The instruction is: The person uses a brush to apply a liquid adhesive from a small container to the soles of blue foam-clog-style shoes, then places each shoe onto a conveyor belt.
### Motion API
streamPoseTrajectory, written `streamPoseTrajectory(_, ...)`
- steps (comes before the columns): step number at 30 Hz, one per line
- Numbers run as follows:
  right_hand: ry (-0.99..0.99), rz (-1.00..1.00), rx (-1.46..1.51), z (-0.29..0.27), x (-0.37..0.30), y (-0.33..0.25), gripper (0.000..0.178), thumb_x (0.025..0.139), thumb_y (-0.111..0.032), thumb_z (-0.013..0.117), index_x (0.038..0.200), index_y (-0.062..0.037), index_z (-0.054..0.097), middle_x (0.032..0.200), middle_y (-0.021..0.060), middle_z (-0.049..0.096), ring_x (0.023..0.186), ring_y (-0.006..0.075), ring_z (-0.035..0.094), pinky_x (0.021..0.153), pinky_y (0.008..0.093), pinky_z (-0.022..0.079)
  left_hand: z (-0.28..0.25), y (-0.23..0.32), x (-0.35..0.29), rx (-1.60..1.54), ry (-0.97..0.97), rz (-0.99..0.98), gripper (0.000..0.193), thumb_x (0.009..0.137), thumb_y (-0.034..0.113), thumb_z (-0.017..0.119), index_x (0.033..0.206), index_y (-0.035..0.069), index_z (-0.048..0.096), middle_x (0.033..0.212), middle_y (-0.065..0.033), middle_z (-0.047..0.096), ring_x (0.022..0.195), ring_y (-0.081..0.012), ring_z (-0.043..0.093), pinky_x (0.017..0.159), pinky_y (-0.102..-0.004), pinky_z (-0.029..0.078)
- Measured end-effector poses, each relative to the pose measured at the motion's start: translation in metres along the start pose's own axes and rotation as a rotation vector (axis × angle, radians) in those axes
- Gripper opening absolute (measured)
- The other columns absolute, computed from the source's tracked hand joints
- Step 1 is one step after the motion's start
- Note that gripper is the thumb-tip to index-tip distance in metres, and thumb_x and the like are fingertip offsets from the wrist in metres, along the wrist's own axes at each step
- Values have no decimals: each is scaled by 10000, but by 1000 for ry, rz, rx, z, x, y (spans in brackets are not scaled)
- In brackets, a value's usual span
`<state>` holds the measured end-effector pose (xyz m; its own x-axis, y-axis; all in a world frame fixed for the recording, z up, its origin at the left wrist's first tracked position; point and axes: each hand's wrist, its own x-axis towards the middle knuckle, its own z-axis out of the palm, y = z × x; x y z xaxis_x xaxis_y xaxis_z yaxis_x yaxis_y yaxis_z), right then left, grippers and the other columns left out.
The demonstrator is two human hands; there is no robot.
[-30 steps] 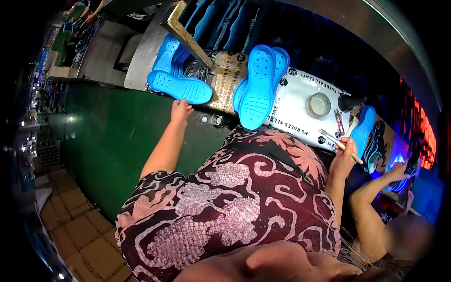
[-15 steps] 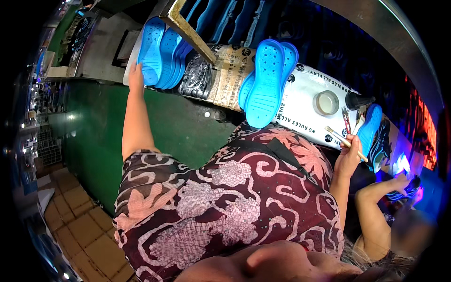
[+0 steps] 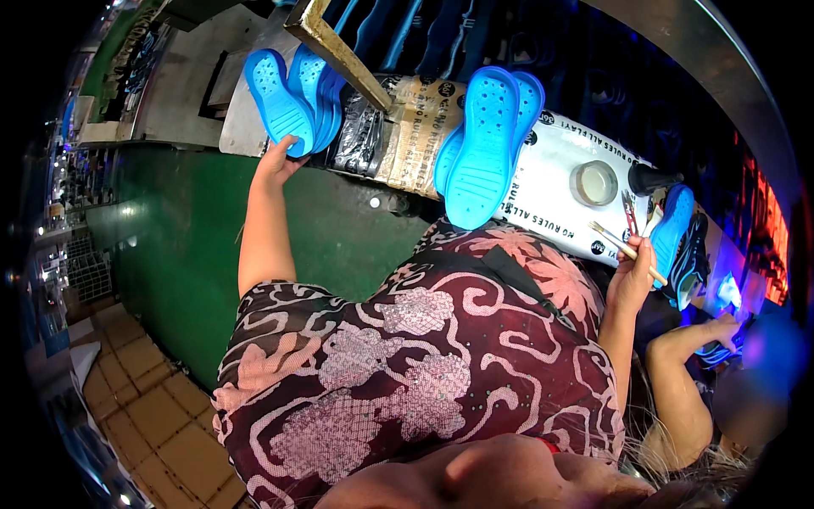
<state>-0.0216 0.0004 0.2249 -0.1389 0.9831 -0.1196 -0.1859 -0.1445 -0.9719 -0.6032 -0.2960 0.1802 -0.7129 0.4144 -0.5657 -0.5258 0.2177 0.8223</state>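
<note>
Sole [image 3: 273, 95], bright blue and dotted with small holes, sits at the left end of the bench, its far end fanned away from a stack of matching soles [image 3: 320, 97]. The person's left hand [image 3: 280, 161] has its heel end pinched, thumb pressed on the upper face, the other fingers partly hidden at the edge.

Over on the right, the right hand [image 3: 632, 273] is closed around a thin wooden brush [image 3: 632, 252], bristles pointing up and left over a white wrapped package [image 3: 547, 199]. On that package stands 1 small round dish [image 3: 595, 183] holding something pale; near it are red-handled snips [image 3: 630, 212] and a black cone-shaped thing [image 3: 655, 179]. Just beyond the right hand lies 1 more blue insole [image 3: 672, 225].

In the middle, at least 3 blue pieces [image 3: 481, 157] overlap beside a brown taped bundle [image 3: 421, 127]. A slanting metal bar [image 3: 348, 64] crosses near the left stack. At the far right I can see 1 co-worker's bent arm [image 3: 682, 390].
</note>
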Motion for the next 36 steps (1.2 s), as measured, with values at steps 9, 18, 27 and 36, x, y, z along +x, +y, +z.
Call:
streamPoseTrajectory(9,130,29,51,-18,-4,-2,236,953,-220,496,885,-7,569,788,50,555,660,111,493,627,232,419,-12,-78,-85,36,-172,101,765,752,14,547,1427,65,191,1378,-108,375,1276,-281,383,1049,-432,351)
streamPoseTrajectory(18,15,50,55,-6,8,-6,267,949,-225,480,884,20,564,788,64,541,676,127,479,666,247,395,15,-118,-183,268,-137,123,742,728,45,589,1390,59,255,1275,-108,459,1172,-234,471,1011,-388,377)
streamPoseTrajectory(27,90,19,97,-29,-2,-7,277,947,-244,490,863,7,570,782,59,530,677,123,465,661,253,389,119,-107,-136,217,-170,150,734,725,87,620,1365,14,269,1250,-134,468,1157,-249,475,975,-375,399)
streamPoseTrajectory(36,94,42,128,-33,-1,-6,277,948,-246,491,856,2,572,775,52,529,677,119,464,659,253,388,122,-125,-148,1005,251,933,665,742,230,671,1280,-41,391,1196,-249,492,1080,-377,518,953,-422,393)
